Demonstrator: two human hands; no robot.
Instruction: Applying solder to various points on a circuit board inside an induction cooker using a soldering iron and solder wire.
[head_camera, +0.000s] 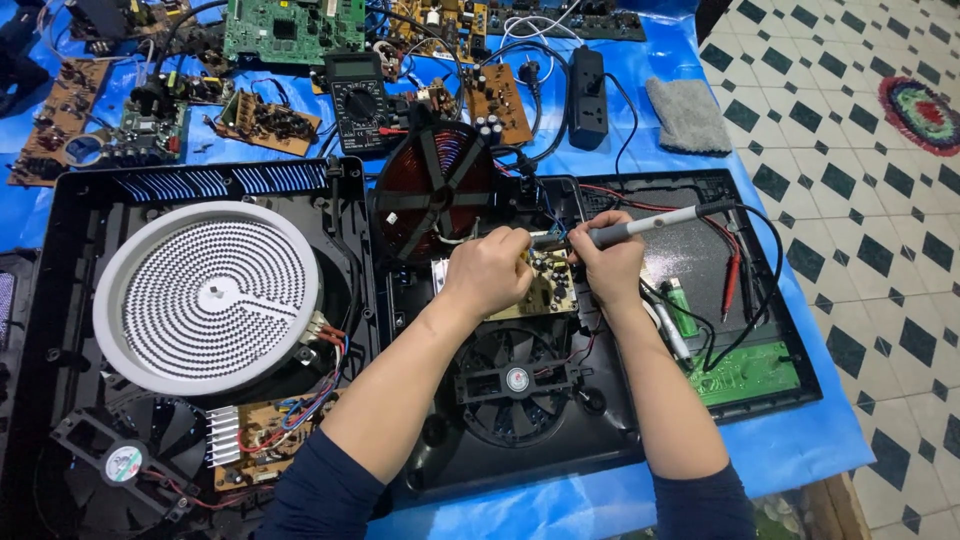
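My right hand (610, 262) grips a grey soldering iron (650, 224) like a pen, tip pointing left onto a small yellowish circuit board (548, 285). My left hand (488, 270) rests on the left side of that board, fingers curled against its top edge; whether it pinches something I cannot tell. The board lies inside an opened black cooktop housing (600, 420), above a black cooling fan (515, 380). A copper induction coil (432, 190) stands tilted up just behind my left hand.
A white round radiant heating element (208, 295) fills the left half of the housing. A green circuit board (745, 372), red probes (730, 285) and a green lighter (682, 306) lie right. Behind sit a multimeter (360, 98), power strip (586, 95), grey cloth (688, 115) and several loose boards on blue sheet.
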